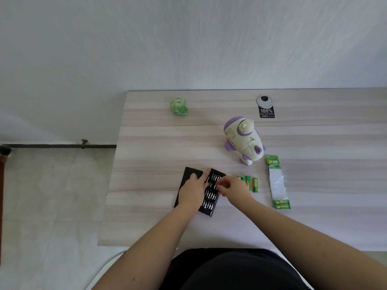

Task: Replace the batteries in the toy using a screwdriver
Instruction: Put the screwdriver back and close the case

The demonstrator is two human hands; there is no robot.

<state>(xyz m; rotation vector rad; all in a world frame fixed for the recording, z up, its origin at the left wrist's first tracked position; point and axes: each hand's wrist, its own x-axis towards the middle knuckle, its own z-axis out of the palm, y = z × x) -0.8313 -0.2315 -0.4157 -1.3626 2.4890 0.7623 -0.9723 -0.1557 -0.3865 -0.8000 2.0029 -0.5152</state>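
Here the right hand (pixel 234 190) is seen with fingertips curled together over the middle rows of the bit set (pixel 210 192), apparently pinching a bit or driver piece, though what is pinched is too small to be told. The left hand (pixel 193 190) is laid flat on the case, fingers straight and pressing it down, index finger stretched toward the far corner. The case is set with its long axis running near-to-far, slightly tilted rightward at the far end. Just beside the right hand, to its right, loose batteries (pixel 249 183) are lined up, long axes also near-to-far. The toy (pixel 244 141) is lying on the table (pixel 146 143) farther away and to the right of both hands, well apart from the case, so the right hand is judged the nearer one for reaching it. The battery pack (pixel 277 183) is placed further right. A green packet (pixel 178 106) is left at the far side.
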